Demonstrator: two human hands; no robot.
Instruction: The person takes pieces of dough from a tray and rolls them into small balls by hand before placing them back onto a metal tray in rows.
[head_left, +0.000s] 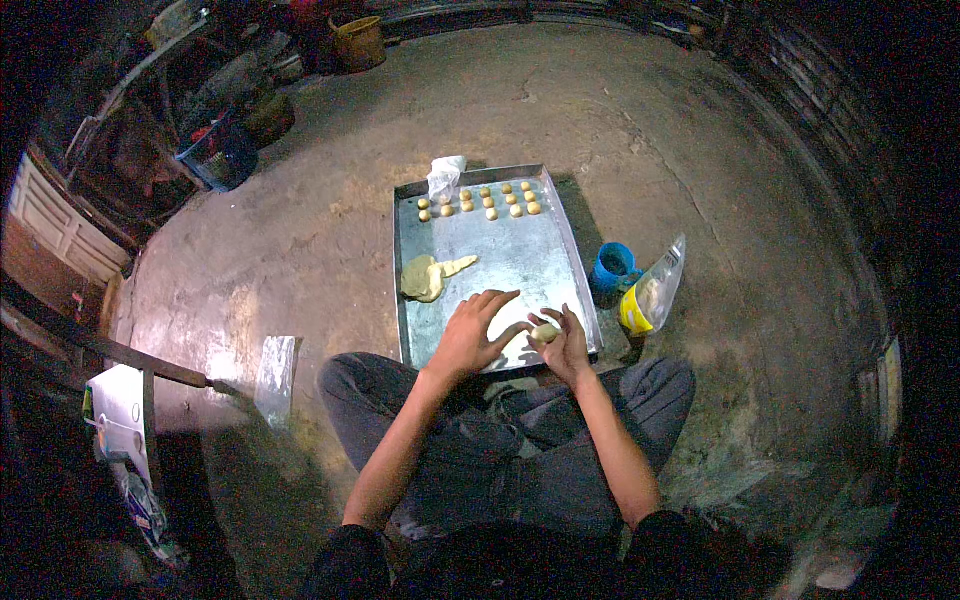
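Note:
A small piece of dough (544, 334) rests on the fingers of my right hand (566, 349), above the near end of a shallow metal tray (502, 251). Beside it my left hand (474, 330) has its fingers apart, with the thumb close to the dough; whether they touch I cannot tell. On the tray's left side lies a flat lump of dough (424, 279) with a strip drawn out to the right. Several small dough balls (489, 202) sit in rows at the far end. A white plastic bag (446, 174) hangs over the far rim.
Right of the tray stand a blue plastic mug (615, 262) and a clear and yellow plastic bag (651, 300) with something inside. A flat plastic sheet (276, 379) lies on the concrete floor to the left. Farther off are a blue basket (219, 154) and a yellowish bucket (358, 45).

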